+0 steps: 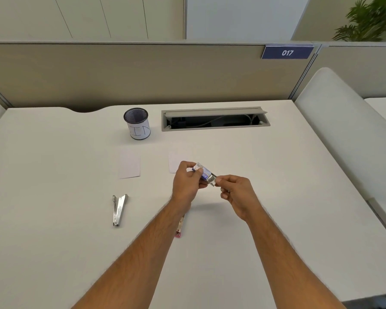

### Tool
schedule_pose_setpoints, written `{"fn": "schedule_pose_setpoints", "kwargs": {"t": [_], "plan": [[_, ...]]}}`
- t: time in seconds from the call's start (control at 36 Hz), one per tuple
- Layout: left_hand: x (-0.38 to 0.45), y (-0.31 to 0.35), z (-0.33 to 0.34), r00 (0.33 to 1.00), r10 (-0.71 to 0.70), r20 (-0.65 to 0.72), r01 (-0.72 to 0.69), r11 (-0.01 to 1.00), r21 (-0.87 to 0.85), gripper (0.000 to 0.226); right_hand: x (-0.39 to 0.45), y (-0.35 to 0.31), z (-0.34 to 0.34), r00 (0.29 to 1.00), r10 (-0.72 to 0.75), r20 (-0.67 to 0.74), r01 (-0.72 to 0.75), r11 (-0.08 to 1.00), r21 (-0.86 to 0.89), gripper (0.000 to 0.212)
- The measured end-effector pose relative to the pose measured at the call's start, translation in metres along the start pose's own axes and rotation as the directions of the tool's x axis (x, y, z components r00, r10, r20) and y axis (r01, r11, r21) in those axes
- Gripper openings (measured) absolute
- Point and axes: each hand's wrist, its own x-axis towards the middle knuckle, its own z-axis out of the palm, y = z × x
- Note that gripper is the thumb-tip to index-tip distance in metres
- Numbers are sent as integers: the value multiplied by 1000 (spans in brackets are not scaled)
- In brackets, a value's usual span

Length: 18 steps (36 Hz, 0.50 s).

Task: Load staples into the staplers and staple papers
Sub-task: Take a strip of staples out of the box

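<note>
Both hands grip the staple box [202, 172]: left hand [187, 185] its body, right hand [237, 195] its tray end.

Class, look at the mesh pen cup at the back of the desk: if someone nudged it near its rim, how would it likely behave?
The mesh pen cup looks empty and is wire mesh, so it is probably light and would slide easily on the smooth desk. Standing upright and taller than wide, it might tip. Once on its side, its round wall would likely roll.

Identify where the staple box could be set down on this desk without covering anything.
Bare desk lies right of the hands, below the cable tray, and left of the open silver stapler. Crowded: the middle, with two paper slips, the pen cup and a pink stapler under the left forearm.
</note>
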Motion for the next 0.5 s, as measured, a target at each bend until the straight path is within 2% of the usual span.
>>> {"fn": "schedule_pose_setpoints", "kwargs": {"t": [0.33,0.5], "plan": [[-5,-4,7,998,-19,58,19,1000,11,14,3,2,0,999,-39,-25,39,999,-1,9],[-1,0,6,997,-70,20,70,997,-26,13,-1,-2,2,999,-30,13,30,999,39,9]]}}
